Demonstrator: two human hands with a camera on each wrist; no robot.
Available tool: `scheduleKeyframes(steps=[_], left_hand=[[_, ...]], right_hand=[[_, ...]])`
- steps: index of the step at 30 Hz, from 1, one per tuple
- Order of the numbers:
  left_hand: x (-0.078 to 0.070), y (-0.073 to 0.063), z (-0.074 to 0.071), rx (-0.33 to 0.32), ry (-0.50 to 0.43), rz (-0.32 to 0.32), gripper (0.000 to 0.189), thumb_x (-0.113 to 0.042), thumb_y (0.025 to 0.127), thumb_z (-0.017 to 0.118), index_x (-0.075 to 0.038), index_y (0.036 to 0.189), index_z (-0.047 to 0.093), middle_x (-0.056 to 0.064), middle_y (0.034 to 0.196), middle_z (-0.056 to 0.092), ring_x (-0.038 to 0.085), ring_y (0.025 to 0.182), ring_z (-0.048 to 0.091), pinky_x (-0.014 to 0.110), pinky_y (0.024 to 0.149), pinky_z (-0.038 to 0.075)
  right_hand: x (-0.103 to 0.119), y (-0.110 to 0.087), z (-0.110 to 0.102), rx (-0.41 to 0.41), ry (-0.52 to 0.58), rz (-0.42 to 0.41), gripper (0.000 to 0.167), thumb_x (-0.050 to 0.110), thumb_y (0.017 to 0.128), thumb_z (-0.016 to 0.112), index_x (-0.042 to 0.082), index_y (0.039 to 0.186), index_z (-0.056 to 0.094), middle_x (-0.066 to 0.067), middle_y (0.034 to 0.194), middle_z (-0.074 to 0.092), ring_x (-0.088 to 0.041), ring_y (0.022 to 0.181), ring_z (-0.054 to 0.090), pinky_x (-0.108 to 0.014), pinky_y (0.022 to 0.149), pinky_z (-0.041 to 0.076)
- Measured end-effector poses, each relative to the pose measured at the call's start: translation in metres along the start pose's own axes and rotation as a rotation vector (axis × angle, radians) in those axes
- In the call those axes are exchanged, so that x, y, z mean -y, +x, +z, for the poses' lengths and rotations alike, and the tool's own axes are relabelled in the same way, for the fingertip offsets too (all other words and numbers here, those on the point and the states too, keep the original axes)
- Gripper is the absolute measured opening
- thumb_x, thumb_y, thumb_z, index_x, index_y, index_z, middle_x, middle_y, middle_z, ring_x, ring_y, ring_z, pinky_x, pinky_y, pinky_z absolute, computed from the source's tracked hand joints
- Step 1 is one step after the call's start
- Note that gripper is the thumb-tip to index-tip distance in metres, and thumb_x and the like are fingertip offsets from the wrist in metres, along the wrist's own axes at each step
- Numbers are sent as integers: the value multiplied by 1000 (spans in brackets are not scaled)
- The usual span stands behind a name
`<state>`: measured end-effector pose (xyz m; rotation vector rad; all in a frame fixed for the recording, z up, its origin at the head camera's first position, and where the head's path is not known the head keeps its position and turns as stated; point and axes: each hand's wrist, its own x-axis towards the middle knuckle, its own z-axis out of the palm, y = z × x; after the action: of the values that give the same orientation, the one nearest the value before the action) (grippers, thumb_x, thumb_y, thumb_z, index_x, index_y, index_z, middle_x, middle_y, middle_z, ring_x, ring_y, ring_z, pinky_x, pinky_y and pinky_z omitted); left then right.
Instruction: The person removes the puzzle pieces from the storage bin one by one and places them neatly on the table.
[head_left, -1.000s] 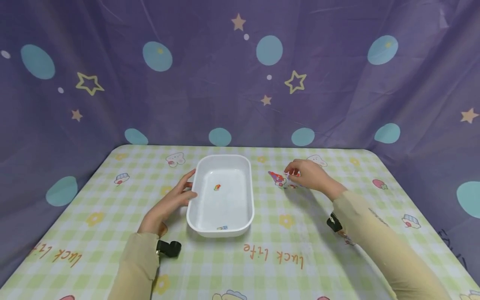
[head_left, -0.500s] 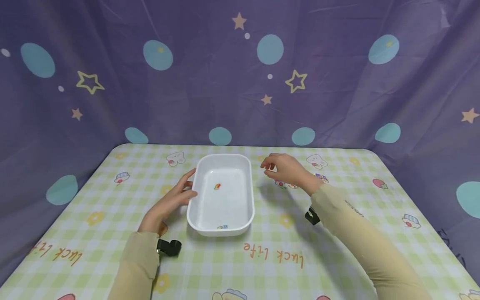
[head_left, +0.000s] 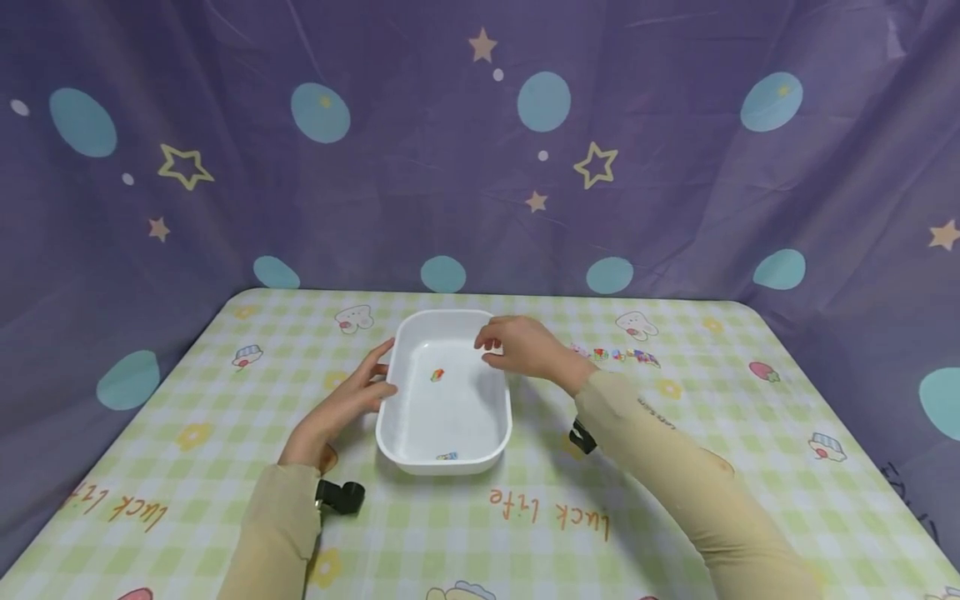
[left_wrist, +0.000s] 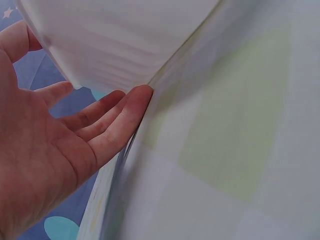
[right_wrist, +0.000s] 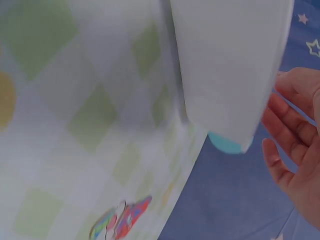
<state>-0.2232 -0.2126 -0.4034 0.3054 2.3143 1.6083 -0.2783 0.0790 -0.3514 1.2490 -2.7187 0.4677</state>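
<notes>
A white rectangular plastic tray (head_left: 506, 417) stands on the table, with two small coloured pieces inside: a red-and-green one (head_left: 437, 376) and a bluish one (head_left: 447, 456) at the near end. At its left side is my left hand (head_left: 352, 400), thumb at the rim and nearly straight fingers touching the outer wall, low down in the left wrist view. My right hand (head_left: 528, 346) reaches over the right rim, fingers bent above the interior. The rim hides its fingertips in the right wrist view, so I cannot tell whether they pinch something small.
Several small bright pieces (head_left: 645, 357) lie in a row right of the tray, partly behind the right hand. A red-and-blue piece (right_wrist: 132, 215) shows in the right wrist view. The checked tablecloth (head_left: 300, 533) has printed pictures; a purple curtain (head_left: 420, 200) hangs behind.
My right hand has moved left from the small pieces to over the tray's right rim, uncovering part of the row. My left hand and the tray stay in place.
</notes>
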Motion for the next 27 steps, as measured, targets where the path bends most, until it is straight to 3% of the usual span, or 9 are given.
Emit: scheduleKeyframes(steps=[16, 27], left_hand=[[-1, 1, 2, -5, -20, -12, 71, -19, 89, 50, -35, 146, 10, 21, 134, 33, 34, 114, 45, 40, 86, 48], [-1, 0, 2, -1, -11, -5, 70, -20, 90, 50, -35, 145, 10, 20, 134, 32, 33, 116, 44, 42, 88, 46]], right_hand=[[22, 31, 35, 112, -26, -25, 23, 18, 81, 63, 17, 104, 67, 5, 95, 62, -9, 86, 58, -24, 74, 45], [32, 45, 45, 253, -87, 13, 33, 22, 83, 63, 19, 116, 63, 4, 114, 60, -14, 101, 58, -32, 87, 46]])
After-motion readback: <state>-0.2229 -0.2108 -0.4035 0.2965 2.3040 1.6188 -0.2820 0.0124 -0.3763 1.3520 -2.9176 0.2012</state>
